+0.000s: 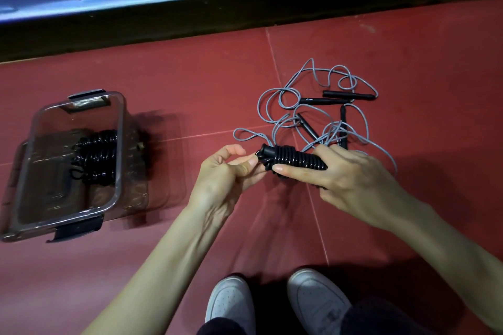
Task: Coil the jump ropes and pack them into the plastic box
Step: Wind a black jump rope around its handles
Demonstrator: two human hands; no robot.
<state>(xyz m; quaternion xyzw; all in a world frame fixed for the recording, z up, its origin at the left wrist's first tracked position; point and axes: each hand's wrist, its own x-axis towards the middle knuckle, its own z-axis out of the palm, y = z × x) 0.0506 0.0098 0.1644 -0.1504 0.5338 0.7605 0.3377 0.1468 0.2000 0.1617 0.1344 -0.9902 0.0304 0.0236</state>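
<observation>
Black coiled rope [295,158] is held between both hands above the red floor [190,84], its right end hidden under the right hand [351,177], which wraps fingers around it. Left hand [226,171] pinches the rope's left end; exact contact is hard to make out. Plastic box [119,144] sits well to the left, motion-blurred, with another black coil [95,155] inside. Grey ropes [315,106] lie tangled on the floor just beyond the hands, handle count unclear. 2 white shoes [272,304] are cut off at the bottom.
</observation>
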